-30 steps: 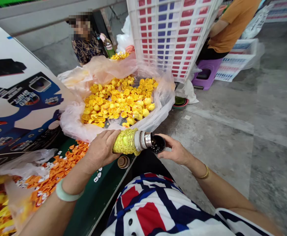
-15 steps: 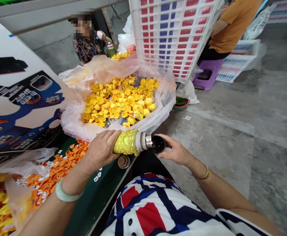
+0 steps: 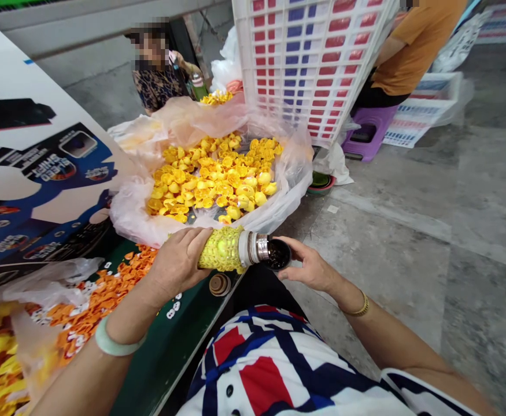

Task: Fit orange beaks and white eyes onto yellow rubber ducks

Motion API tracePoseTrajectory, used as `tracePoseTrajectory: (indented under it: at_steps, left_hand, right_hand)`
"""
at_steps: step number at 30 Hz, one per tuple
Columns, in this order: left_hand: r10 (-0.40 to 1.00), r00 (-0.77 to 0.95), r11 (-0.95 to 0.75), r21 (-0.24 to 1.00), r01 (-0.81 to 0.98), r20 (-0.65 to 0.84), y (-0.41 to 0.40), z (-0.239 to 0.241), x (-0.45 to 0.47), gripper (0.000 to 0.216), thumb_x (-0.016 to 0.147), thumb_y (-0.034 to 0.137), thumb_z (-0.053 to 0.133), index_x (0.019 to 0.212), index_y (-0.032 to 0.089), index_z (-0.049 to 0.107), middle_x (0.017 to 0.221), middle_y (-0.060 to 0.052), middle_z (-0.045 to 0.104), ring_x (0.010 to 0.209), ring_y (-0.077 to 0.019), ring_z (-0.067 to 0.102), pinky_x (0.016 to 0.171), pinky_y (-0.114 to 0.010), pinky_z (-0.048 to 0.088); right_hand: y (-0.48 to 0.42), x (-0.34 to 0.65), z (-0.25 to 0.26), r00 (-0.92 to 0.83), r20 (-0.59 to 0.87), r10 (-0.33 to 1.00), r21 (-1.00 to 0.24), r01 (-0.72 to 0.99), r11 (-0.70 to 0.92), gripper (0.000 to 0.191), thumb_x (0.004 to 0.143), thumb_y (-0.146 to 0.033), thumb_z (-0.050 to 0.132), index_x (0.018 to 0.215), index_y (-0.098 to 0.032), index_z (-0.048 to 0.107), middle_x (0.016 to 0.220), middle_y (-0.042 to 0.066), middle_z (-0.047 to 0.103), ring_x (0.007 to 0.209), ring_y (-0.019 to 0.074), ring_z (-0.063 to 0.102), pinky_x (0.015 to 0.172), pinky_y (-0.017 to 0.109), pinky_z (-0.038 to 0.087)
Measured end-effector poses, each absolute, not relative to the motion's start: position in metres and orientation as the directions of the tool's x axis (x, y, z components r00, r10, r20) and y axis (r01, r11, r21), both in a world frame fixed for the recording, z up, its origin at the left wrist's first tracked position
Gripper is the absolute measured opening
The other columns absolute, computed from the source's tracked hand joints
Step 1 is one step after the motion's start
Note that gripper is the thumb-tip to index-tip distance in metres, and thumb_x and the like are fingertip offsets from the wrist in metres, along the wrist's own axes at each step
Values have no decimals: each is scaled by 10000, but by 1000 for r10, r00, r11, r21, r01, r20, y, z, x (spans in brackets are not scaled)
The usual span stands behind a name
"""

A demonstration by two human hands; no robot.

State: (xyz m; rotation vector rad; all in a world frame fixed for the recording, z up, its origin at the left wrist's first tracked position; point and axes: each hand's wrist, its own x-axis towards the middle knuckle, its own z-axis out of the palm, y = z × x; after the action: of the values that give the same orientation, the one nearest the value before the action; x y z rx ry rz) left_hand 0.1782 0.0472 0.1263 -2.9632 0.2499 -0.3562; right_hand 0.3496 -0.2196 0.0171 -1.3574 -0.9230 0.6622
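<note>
My left hand [image 3: 178, 260] is wrapped round a thermos flask [image 3: 224, 249] in a yellow-green knitted cover, tipped on its side with its steel mouth to the right. That mouth meets the rim of a dark cup [image 3: 279, 255], which my right hand [image 3: 311, 266] grips between thumb and fingers. Dark, glinting contents show inside the cup; whether liquid is flowing I cannot tell. Below the flask, a round brown stopper [image 3: 220, 285] sits on the green tabletop [image 3: 170, 352] near its edge.
Beyond my hands, a plastic-lined container [image 3: 296, 173] holds many yellow shell pieces [image 3: 218, 179]. Orange pieces [image 3: 118, 283] lie at left, below a printed box [image 3: 53, 173]. A white crate [image 3: 296, 69] stands behind; one person [image 3: 157, 81] sits opposite, another on a purple stool [image 3: 372, 133].
The view has shifted slightly, so the surroundings sit a little further right. Both hands keep their holds on flask and cup. The dark contents of the cup look different, with more glints.
</note>
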Motion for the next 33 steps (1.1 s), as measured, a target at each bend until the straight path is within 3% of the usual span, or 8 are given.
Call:
tracePoseTrajectory:
  at_steps: [17,25,33]
  left_hand:
    - [-136,971,-987,-106,-117,198,47,120,174,764,718,318,699,1389,155,371,1253,-209,602,1096,-383,598,942,-532,476]
    - [-154,968,-983,-134,-129,197,46,121,173,806,705,318,719,1400,128,358,1246,-219,597,1090,-385,593,930,-518,486]
    - [18,982,-1000,15,15,188,41,111,168,766,698,346,722,1377,158,421,1235,-185,611,1101,-368,596,920,-485,500]
  right_hand:
    - [-217,347,15,509,182,841,-983,105,149,776,672,-347,869,1368,-237,545,1308,89,642,1157,263,640,1038,431,503]
    - [-217,348,10,513,182,839,-983,93,156,788,665,-340,874,1371,-234,542,1314,92,640,1168,264,633,1050,429,488]
    - [-217,348,14,532,165,830,-986,77,146,790,644,-364,885,1354,-241,562,1285,88,652,1116,262,652,999,413,524]
